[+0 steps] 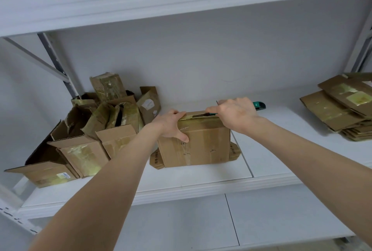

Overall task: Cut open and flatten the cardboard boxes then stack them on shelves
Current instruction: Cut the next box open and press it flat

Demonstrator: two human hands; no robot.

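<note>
A taped brown cardboard box (207, 146) stands on the white shelf (201, 178), its bottom flaps splayed out at both sides. My left hand (171, 125) grips its top left corner, thumb pressed on the front face. My right hand (235, 115) holds a green utility knife (259, 105) at the top right, and the blade lies along the taped top seam. A pile of unflattened boxes (90, 130) sits at the left. Flattened boxes (342, 108) are stacked at the right end of the shelf.
Another white shelf board (161, 1) hangs overhead. Grey uprights and a brace (54, 59) stand at the left rear. A lower shelf (261, 220) shows beneath. The white back wall is close behind the boxes.
</note>
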